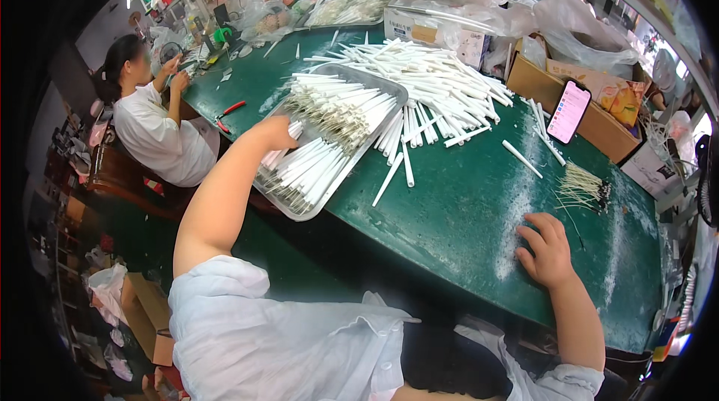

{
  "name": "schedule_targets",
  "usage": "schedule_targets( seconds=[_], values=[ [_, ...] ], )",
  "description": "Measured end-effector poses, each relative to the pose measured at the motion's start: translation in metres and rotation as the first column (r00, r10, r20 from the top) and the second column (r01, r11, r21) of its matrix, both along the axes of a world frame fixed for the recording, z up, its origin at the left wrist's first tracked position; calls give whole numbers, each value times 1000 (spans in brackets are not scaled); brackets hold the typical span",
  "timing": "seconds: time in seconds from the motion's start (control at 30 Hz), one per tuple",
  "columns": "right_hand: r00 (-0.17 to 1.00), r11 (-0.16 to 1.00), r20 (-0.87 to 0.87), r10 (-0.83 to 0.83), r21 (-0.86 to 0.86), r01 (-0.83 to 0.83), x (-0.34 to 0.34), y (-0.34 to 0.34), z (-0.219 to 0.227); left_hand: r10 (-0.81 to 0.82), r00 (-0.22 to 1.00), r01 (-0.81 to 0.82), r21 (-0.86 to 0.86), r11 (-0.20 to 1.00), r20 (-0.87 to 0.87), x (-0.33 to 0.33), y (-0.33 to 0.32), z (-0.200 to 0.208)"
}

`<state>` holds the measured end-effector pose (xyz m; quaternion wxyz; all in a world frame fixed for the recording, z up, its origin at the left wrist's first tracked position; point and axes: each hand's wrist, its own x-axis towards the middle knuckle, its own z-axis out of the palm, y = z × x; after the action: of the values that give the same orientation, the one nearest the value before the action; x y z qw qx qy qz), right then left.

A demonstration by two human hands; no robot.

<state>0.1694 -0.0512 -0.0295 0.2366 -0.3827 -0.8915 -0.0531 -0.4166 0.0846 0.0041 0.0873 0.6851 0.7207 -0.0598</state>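
At ten o'clock from mid-view, farthest left: a seated co-worker (161,139) in white, then red-handled pliers (232,109) on the green worktop (449,210). Also at ten: the left hand (277,135), curled over the left side of a translucent tray (303,215); white ends show beside its fingers, but whether it grips them cannot be told. Tray, eleven o'clock: slim white tubes (303,169) with thin wires, in rows. One o'clock: a heap of similar tubes (449,94). Four o'clock: the right hand (550,255), fingers loosely bent and parted, holding nothing. Between two and three: a lit phone (569,111). Three o'clock: a pale wire bundle (580,185).
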Motion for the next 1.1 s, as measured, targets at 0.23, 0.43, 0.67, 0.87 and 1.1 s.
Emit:
schedule_targets(
  seconds=[0.23,0.43,0.67,0.87,1.1],
  values=[
    [1000,1000,-2,-9,28,9,4,-1,-1,163,987,-164,20,986,8,16,-20,7],
    [999,999,-25,46,25,-45,5,1,2,274,961,-259,215,942,-42,42,-45,1],
    [994,996,-52,94,-3,-94,11,0,5,-383,924,269,688,674,14,137,-14,48],
    [985,990,-120,124,-58,-131,15,-3,6,-120,993,120,-155,981,8,286,92,31],
    [968,983,-195,161,-54,-175,23,-3,11,147,989,-147,-271,951,-21,335,161,-12]
  ],
)
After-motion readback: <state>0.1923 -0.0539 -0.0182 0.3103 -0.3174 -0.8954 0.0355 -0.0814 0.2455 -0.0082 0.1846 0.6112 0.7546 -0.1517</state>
